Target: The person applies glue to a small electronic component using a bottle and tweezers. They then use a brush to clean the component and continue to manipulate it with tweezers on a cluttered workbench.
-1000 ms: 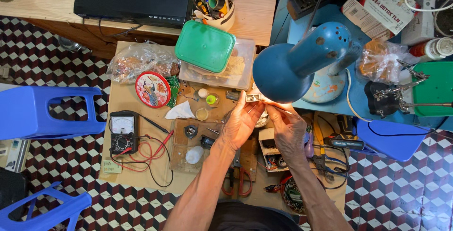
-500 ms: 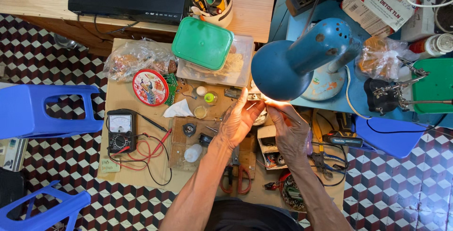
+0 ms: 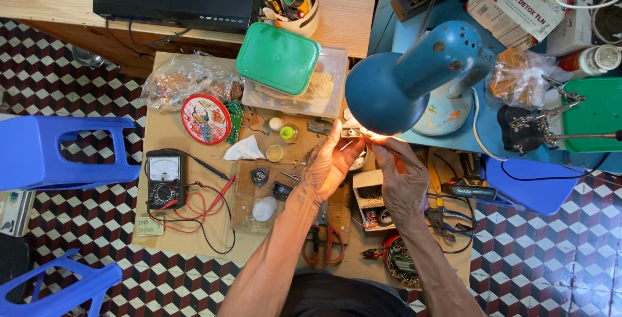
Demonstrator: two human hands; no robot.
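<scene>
Blue enamel covers the desk lamp (image 3: 414,77), whose shade hangs over the far right part of the cardboard-topped bench (image 3: 194,239). Under its glow the left hand (image 3: 330,168) and right hand (image 3: 402,177) meet, fingertips pinching a small part too glare-washed to name; its axis cannot be told. Near the bench's left edge lies an analog multimeter (image 3: 163,177) with red leads. A green-lidded box (image 3: 278,58) sits at the far edge. Checkered tiles (image 3: 78,226) cover the floor, with a blue stool (image 3: 58,152) alongside.
</scene>
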